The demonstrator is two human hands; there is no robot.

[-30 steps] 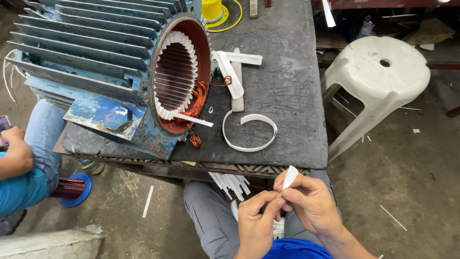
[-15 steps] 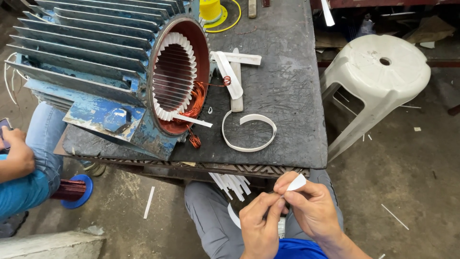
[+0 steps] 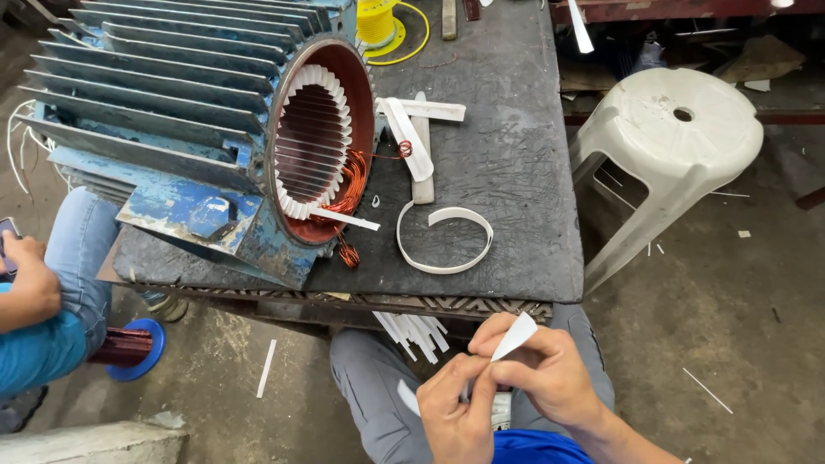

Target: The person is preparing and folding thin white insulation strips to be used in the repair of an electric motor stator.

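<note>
Head view: we pinch a white paper strip (image 3: 514, 336) between left hand (image 3: 455, 412) and right hand (image 3: 550, 378), its long axis toward one o'clock; the fold is probably underway.

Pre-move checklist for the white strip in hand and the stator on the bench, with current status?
1. Both hands on the white strip: ok, left hand and right hand pinch it over the lap.
2. Strip shape: cannot tell whether it is folded or creased.
3. Stator bore open towards the person: ok.
4. Slots lined: ok around the visible rim; far end hidden.
5. Spare strips within reach: ok, a bundle sticks out under the bench edge.
6. Bench clear in front of the bore: not ok, a curled white band lies there.
</note>
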